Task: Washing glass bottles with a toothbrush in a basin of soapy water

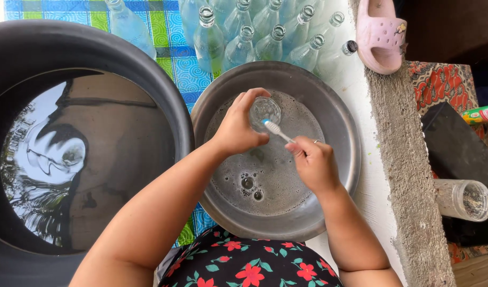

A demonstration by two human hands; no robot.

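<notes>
Floral lap (249, 266) cropped, left hand (236, 130) half-hiding bottle (264, 110)

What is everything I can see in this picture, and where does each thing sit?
small glass jar: one, clear, over the metal basin, in the left hand
toothbrush: one, white with blue bristles, head at the jar's rim, in the right hand
metal basin: one, grey, centre, holding soapy water
black tub: one, left, full of water that mirrors the surroundings
glass bottles: about a dozen, clear, uncapped, lying in a row behind the basin
cloth: one, blue and green check, under the bottles
sandal: one, pink, top right on the ledge
plastic jar: one, clear, on its side, far right
left hand: grips the jar
right hand: grips the toothbrush
</notes>
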